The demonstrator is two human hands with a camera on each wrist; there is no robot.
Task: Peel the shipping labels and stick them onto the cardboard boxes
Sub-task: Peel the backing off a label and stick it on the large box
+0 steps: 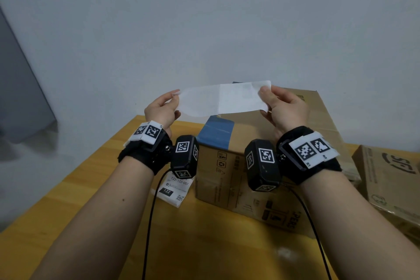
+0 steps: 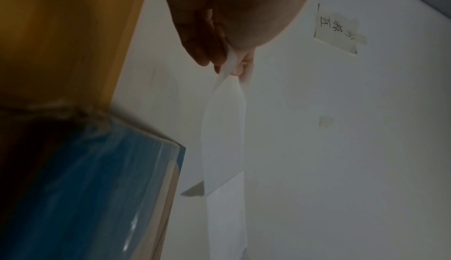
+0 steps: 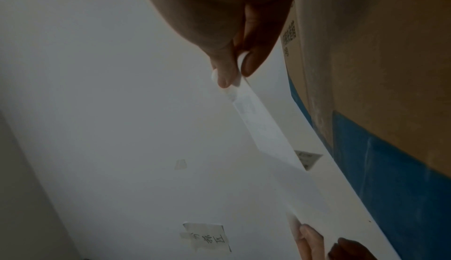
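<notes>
Fingers [image 1: 175, 94] of both hands on label [image 1: 241, 98], above cardboard box [image 1: 250, 177].

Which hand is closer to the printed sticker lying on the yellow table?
Left. The left hand is up above the printed sticker on the table; the right hand is farther off, across the taped box.

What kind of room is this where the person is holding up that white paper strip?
Probably a small packing or shipping spot in a plain room. Cardboard boxes stand on a yellow wooden table, a printed shipping label lies beside one, and a handwritten note is taped to the bare wall.
</notes>
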